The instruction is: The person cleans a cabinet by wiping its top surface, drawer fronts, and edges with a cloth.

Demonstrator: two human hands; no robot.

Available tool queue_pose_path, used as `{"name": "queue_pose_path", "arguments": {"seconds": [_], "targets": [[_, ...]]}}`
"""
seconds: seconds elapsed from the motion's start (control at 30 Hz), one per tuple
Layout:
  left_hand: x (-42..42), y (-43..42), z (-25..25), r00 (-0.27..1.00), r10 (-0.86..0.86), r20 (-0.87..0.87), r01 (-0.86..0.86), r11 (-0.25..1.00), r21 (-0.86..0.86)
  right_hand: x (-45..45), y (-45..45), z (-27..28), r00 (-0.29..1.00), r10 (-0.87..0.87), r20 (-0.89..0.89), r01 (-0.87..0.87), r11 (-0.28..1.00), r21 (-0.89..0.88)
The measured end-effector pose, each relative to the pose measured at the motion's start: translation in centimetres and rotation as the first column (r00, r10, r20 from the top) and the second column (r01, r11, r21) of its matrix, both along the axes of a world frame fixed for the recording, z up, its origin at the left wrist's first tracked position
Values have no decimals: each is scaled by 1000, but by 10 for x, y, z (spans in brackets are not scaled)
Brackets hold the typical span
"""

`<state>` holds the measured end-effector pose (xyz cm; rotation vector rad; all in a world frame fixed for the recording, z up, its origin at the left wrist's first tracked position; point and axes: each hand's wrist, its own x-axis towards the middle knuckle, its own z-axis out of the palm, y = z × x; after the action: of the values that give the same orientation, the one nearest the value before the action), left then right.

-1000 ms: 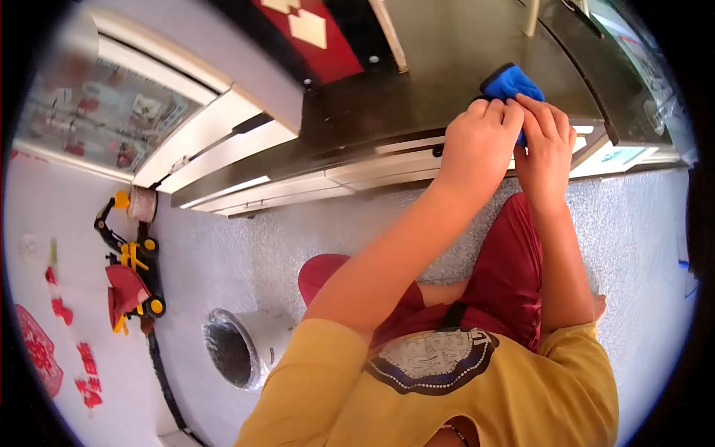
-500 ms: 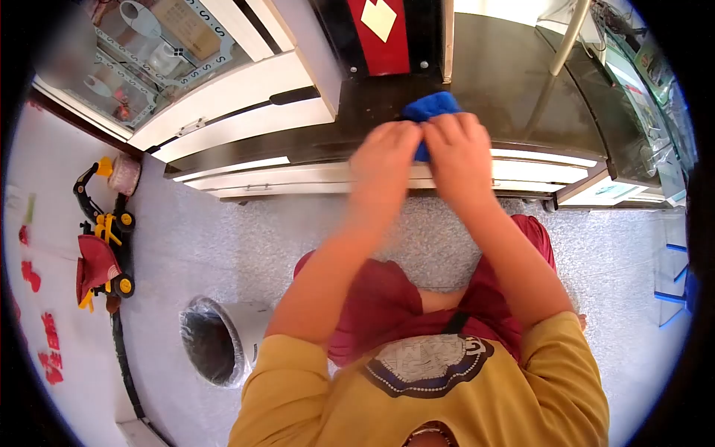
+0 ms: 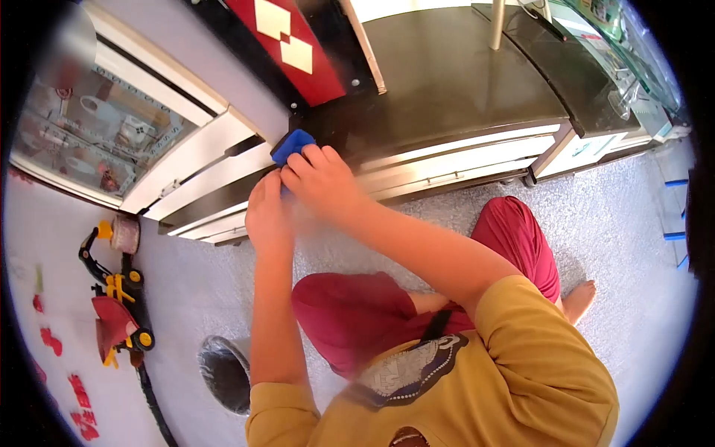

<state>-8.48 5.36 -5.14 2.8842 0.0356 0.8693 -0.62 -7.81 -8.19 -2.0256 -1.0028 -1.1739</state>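
Observation:
A blue cloth (image 3: 293,145) is bunched near the front edge of the dark countertop (image 3: 447,71), at its narrow left stretch. The fingers of my right hand (image 3: 324,182) are curled over the cloth from the right. Close beside it, my left hand (image 3: 269,208) grips the cloth's lower part, of which a bit of blue shows between the hands. My fingers cover much of the cloth, and their undersides are hidden.
White drawers (image 3: 462,167) run below the countertop. A glass-door cabinet (image 3: 104,130) stands at left, and a black-and-red panel (image 3: 302,56) rises behind. A pale pole (image 3: 497,26) stands on the counter. A lined bin (image 3: 223,372) and a toy digger (image 3: 123,290) are on the left.
Both hands have moved left along the counter's front with the blue cloth, towards the glass-door cabinet. The head view has turned and shifted too.

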Motion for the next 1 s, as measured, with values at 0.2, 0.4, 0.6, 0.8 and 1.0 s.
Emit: {"name": "queue_pose_path", "arguments": {"seconds": [0.2, 0.4, 0.6, 0.8, 1.0], "targets": [[11, -41, 5, 996, -80, -34, 83, 993, 85, 10, -51, -1, 999, -43, -12, 42, 998, -47], [26, -98, 26, 980, -173, -98, 161, 979, -124, 16, -156, 23, 911, 218, -350, -252, 966, -54], [22, -115, 76, 909, -375, -181, 124, 660, -741, 9, -222, 43, 694, 375, -615, -339, 923, 180], [13, -118, 123, 820, -562, 110, 225, 140, -964, -1, -216, 83, 461, 579, -673, -379, 814, 440], [2, -107, 144, 829, -536, 159, 251, 103, -962, 1, -217, 102, 379, 724, -576, -393, 690, 608]]}}
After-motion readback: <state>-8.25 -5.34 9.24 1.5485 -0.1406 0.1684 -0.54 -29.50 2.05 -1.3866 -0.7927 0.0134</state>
